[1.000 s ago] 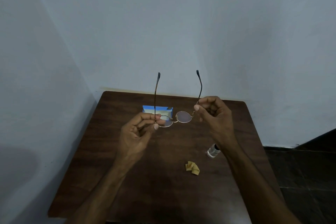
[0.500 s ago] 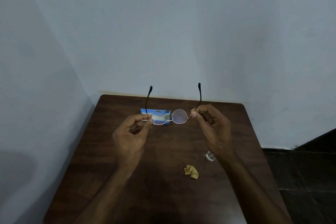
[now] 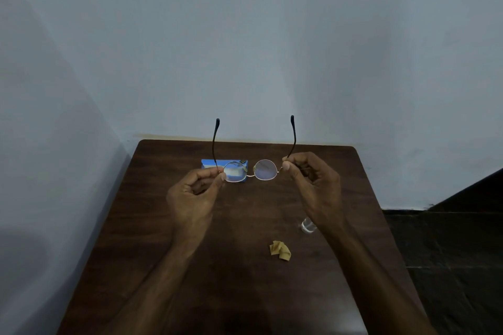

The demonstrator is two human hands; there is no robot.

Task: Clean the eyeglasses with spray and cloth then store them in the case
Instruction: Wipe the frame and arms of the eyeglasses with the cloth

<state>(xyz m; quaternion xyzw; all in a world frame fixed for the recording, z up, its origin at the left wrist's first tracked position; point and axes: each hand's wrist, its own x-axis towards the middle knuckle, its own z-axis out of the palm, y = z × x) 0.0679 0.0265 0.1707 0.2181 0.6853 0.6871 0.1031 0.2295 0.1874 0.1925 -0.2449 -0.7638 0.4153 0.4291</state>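
Thin gold-rimmed eyeglasses (image 3: 265, 169) with round lenses are held up over the table, both temples unfolded and pointing away from me toward the wall. My left hand (image 3: 194, 194) pinches the left hinge between thumb and forefinger. My right hand (image 3: 313, 185) pinches the right hinge the same way. A blue case (image 3: 209, 164) lies on the table behind the left lens, partly hidden by it. A crumpled yellow cloth (image 3: 280, 251) lies on the table nearer me. A small clear spray bottle (image 3: 308, 226) stands right of centre, partly behind my right wrist.
The dark wooden table (image 3: 245, 220) sits in a corner, with pale walls behind it and to the left. A dark tiled floor (image 3: 449, 253) drops off past the table's right edge.
Both hands have spread slightly apart and levelled the glasses, so the lenses face me more squarely. The view has tilted up a little. Cloth, bottle and case stay put.
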